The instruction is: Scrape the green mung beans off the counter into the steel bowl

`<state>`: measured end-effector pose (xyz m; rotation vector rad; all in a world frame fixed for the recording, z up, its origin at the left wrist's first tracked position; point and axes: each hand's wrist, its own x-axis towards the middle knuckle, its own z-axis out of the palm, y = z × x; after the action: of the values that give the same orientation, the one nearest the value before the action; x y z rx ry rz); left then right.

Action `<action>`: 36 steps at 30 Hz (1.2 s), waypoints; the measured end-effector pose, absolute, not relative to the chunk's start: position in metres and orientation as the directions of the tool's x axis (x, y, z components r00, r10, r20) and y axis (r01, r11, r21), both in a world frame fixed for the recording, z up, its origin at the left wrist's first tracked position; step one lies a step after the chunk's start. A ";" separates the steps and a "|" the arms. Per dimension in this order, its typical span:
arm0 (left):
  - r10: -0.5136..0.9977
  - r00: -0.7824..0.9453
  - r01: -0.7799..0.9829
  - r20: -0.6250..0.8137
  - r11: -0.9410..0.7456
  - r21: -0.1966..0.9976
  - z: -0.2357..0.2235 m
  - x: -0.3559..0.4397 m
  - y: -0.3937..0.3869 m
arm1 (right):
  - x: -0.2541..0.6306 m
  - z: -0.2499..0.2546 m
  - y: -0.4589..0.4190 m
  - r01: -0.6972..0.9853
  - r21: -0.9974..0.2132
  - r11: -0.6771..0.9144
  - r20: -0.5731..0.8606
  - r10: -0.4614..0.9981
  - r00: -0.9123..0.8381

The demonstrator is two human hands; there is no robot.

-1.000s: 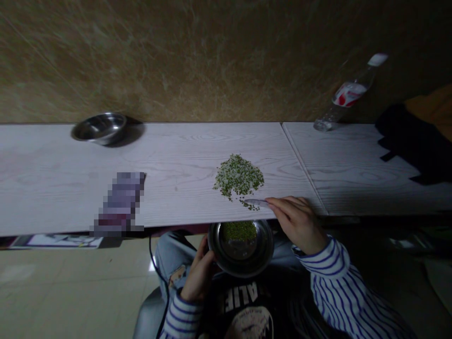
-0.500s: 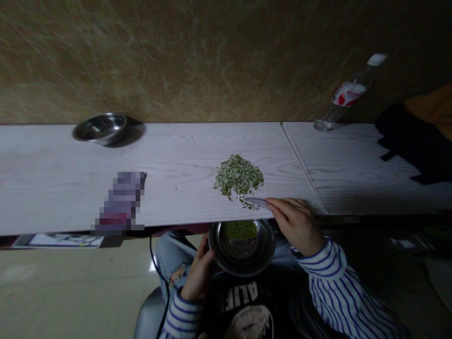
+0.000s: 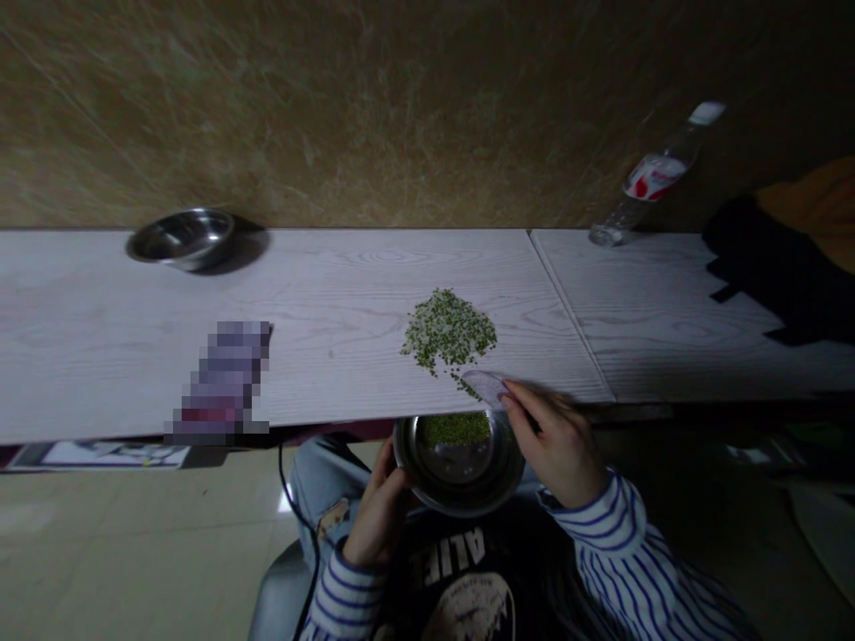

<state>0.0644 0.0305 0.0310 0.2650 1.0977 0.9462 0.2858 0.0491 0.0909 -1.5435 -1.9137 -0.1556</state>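
Straight in on the heap of green and white grains (image 3: 449, 331), out on the table (image 3: 327, 294) and well mixed, so plenty left, judging by that. Just to the near side of the heap, a short trail of green grains (image 3: 465, 384), partly masked by a thin see-through piece (image 3: 487, 387). Nearer than the heap again, just past the table's edge, a steel bowl (image 3: 427, 488) with a bank of green grains (image 3: 455, 429) along the far side: a fair share done, it seems, but well short of finished.

Over to the near right of the heap: the right hand (image 3: 561, 445), almost closed, pinching the see-through piece between thumb and fingers. To the near left of the heap: the left hand (image 3: 375, 523), half-curled around the steel bowl's side; cannot tell about any fingers underneath.

And against half a second ago? More of the see-through piece's face showing, lower and farther from the heap, now overlapping the steel bowl's far rim. Touching it? Cannot tell. No clear change in the heap.

Wider now: far left beyond the heap, a second bowl (image 3: 197, 258); left of the heap, a pixelated flat item (image 3: 223, 383); far right of the heap, a capped bottle (image 3: 651, 181).
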 end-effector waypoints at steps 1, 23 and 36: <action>0.761 0.128 -0.523 -0.636 0.597 0.609 0.031 0.064 0.030 | 0.284 0.091 0.049 0.904 -0.307 0.298 0.555 0.827 -0.084; 0.781 0.093 -0.519 -0.617 0.567 0.640 0.026 0.054 0.027 | 0.290 0.094 0.080 0.886 -0.320 0.337 0.522 0.842 -0.132; 0.782 0.081 -0.512 -0.618 0.565 0.647 0.033 0.055 0.028 | 0.289 0.094 0.090 0.871 -0.332 0.362 0.491 0.855 -0.169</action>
<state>0.0546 0.0283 0.0330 0.2922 1.1239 0.9878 0.2894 0.0904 0.0940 -1.4901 -2.0172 -0.0339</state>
